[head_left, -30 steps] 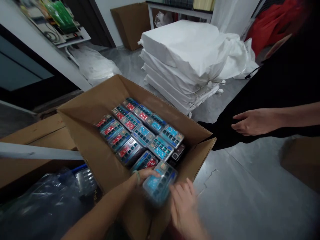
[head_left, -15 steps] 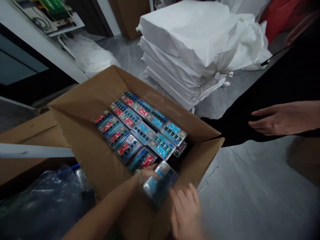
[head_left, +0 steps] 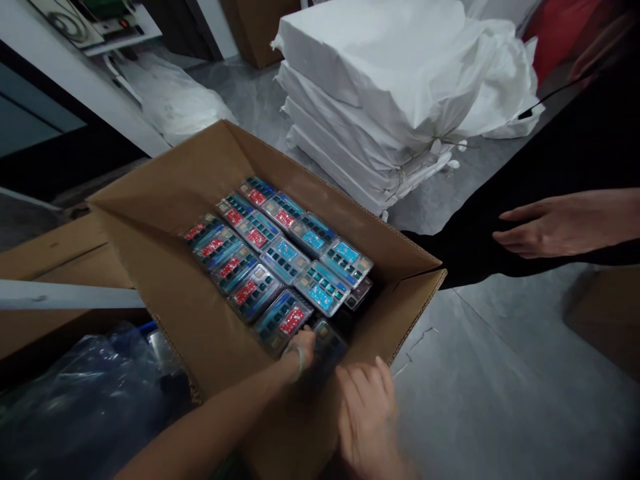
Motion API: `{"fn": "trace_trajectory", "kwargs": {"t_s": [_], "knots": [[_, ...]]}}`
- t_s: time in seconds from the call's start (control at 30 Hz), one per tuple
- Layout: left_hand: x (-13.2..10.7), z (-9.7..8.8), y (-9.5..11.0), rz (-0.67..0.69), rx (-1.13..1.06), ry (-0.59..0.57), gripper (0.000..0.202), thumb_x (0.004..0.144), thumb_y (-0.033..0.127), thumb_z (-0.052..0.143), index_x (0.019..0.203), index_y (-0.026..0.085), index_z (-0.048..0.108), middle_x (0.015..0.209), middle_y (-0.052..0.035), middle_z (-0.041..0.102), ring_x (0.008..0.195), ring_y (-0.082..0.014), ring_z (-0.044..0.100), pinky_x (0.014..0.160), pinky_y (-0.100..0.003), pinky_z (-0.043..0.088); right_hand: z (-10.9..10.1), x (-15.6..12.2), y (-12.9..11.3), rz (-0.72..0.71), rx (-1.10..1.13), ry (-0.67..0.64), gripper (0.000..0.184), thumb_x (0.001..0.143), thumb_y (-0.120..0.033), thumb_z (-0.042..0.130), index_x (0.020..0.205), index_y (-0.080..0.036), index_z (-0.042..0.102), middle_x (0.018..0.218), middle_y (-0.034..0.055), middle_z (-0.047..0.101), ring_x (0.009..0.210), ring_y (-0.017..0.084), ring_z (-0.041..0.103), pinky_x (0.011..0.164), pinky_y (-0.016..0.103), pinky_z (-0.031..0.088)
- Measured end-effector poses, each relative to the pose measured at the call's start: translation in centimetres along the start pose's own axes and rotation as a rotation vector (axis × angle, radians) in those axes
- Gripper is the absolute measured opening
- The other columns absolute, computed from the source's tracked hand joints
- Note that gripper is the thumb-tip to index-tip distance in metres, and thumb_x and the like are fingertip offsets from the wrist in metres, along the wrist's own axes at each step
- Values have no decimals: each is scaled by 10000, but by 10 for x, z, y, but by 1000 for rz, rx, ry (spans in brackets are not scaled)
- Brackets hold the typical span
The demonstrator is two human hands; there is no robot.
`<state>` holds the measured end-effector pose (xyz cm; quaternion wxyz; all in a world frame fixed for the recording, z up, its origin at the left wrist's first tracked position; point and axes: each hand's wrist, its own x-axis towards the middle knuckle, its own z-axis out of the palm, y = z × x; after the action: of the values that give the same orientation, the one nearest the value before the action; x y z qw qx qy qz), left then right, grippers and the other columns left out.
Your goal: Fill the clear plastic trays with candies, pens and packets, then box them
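Observation:
An open cardboard box [head_left: 165,220] holds rows of clear plastic packs [head_left: 280,260] with red or blue labels. My left hand [head_left: 303,350] reaches into the box's near corner with its fingers closed on one such pack [head_left: 327,337], which stands tilted and partly sunk into the gap there. My right hand [head_left: 367,417] rests at the box's near wall, fingers together and stretched toward that pack, holding nothing that I can see.
Another person in black stands at the right, one hand [head_left: 545,223] held out flat. White wrapped bundles [head_left: 395,87] are stacked behind the box. A dark plastic bag [head_left: 85,400] and more cardboard [head_left: 60,253] lie at the left. Grey floor [head_left: 500,387] at the right.
The pack I held above the near corner has gone down into the box. My left hand went in with it. The other person's hand shifted slightly.

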<state>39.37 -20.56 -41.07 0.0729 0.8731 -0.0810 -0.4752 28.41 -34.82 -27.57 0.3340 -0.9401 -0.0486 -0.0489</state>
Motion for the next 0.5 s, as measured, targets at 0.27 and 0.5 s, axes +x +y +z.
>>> {"fn": "trace_trajectory", "kwargs": {"t_s": [0.27,0.5], "knots": [[-4,-4,8,172,296,-11,363,829,296,504,1160,153,463,1125,-98,506,957,-223,524,805,-441,440,4,-1,1,22,19,3,365,753,-143,435,1107,-137,525,900,72,555,870,225,470,953,503,231],[3,-8,-6,257,272,-131,392,810,283,536,1174,159,457,1154,-100,496,975,-231,522,809,-443,446,4,0,-1,27,-6,-16,362,750,-143,432,1098,-136,530,886,72,546,858,222,462,957,504,238]]}}
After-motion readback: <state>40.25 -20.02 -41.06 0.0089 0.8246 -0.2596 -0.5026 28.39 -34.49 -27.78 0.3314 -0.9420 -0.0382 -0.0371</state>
